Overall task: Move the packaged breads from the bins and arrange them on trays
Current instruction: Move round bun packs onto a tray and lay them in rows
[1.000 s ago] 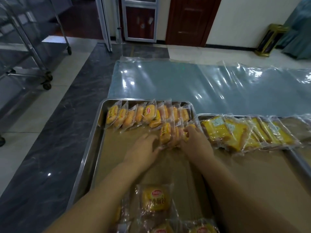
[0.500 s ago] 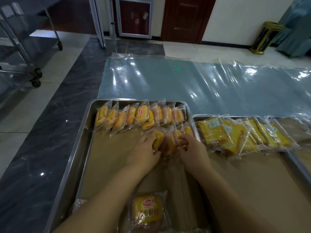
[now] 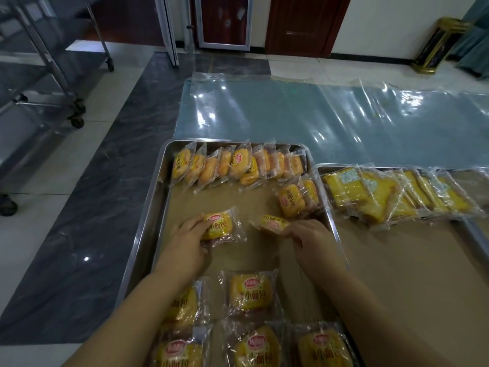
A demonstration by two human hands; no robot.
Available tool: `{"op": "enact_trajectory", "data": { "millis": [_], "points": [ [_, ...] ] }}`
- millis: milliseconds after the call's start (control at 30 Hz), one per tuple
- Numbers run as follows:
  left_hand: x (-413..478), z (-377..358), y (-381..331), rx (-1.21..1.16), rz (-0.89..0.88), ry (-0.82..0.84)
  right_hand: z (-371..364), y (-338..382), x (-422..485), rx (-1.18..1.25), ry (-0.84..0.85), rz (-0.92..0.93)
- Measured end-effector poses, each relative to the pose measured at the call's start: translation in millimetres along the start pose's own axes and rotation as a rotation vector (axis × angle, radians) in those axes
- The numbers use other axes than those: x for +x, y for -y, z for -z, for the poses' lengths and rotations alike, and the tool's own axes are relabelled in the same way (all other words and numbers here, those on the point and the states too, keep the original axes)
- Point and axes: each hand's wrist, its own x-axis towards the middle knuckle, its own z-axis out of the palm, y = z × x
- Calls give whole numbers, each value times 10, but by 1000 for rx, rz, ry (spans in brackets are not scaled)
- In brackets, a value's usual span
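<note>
A steel tray (image 3: 148,229) lined with brown paper holds a back row of small packaged yellow breads (image 3: 238,165) standing on edge. A short second row (image 3: 296,200) leans at the tray's right side. My left hand (image 3: 185,242) grips one packaged bread (image 3: 219,226) in the tray's middle. My right hand (image 3: 309,237) pinches another packet (image 3: 272,223), held edge-on just above the paper. Several loose packets (image 3: 251,292) lie flat at the tray's near end.
A second tray (image 3: 321,169) to the right carries a row of flat yellow sliced-bread packs (image 3: 397,194). Clear plastic sheeting (image 3: 317,115) covers the floor behind both trays. A wheeled metal rack (image 3: 53,75) stands at far left.
Both hands have drawn back from the second row toward me. Each now holds a packet in the tray's middle. The camera has tilted down, showing more loose packets.
</note>
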Motion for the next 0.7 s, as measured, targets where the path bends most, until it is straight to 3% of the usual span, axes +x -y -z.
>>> {"op": "enact_trajectory", "data": {
  "millis": [100,233,433,600,700],
  "points": [
    [-62,66,54,39,-1,-29,-54,-48,-126,-76,121,24],
    [-116,104,56,95,28,1,-122,-134,-243,-176,230,-86],
    [-165,80,-44,105,-51,-42,-131,-27,-169,-129,82,-151],
    [-164,29,-97,127,-144,-6,-199,31,-16,-215,368,-71],
    [-166,34,-70,144,-146,-7,-192,24,35,-273,374,-177]
  ]
}}
